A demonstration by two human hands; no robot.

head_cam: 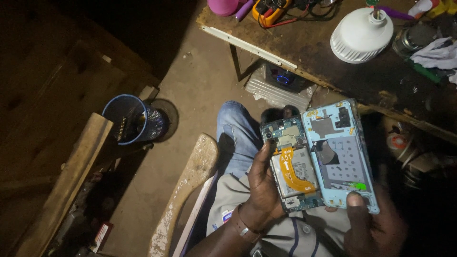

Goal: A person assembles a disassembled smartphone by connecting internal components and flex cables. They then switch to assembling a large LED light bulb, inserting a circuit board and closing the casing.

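Workbench [333, 57] of dark, worn wood occupies the upper right of the view, its front edge trimmed by a pale strip [247, 46]. Concrete floor [200, 95] fills the centre. Wooden planks [62, 190] lie along the left side, and a curved pale wooden piece [188, 185] stands just left of the person's lap. A blue mesh waste basket [133, 119] sits on the floor at left, near the planks. A silver box with a blue light [281, 84] rests under the bench edge.

On the bench: a white ribbed lamp dome [361, 35], a yellow multimeter [269, 9] with leads, a pink round object [223, 5] at the top edge, and crumpled white cloth [435, 53] at far right.

The person sits with a blue-jeaned knee [235, 135] forward. An opened phone is held above the lap, below the bench edge, in two parts side by side and touching along one long edge. The left hand [262, 183] is closed around the phone body [293, 164], fingers wrapped on its left edge; battery, orange flex cable [293, 173] and circuit boards are exposed. A metal bracelet [247, 232] sits at that wrist. The right hand [371, 223] grips the light-blue back cover [340, 152] at its lower end, thumb pressed on the inner face beside a small green patch [360, 186].
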